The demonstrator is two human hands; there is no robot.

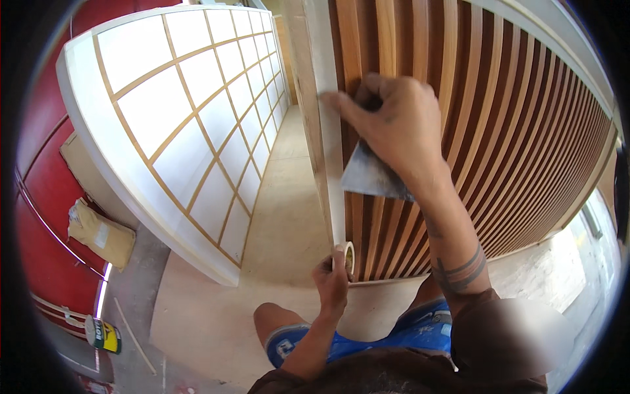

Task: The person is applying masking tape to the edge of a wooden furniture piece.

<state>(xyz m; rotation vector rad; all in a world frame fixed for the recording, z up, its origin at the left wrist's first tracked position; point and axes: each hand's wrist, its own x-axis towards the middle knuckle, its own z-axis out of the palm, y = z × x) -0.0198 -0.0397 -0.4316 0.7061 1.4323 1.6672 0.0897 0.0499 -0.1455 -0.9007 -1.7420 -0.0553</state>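
scraper (375, 176): smeared metal | slats (386, 39): smooth wood | floor (279, 197): matt plywood | shorts (425, 328): cloth

Brn bag (102, 234) & grn/yel can (104, 334), L side

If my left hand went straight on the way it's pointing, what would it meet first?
Probably the pale edge of the slatted panel, just above your left hand in the picture, though depth is unclear.
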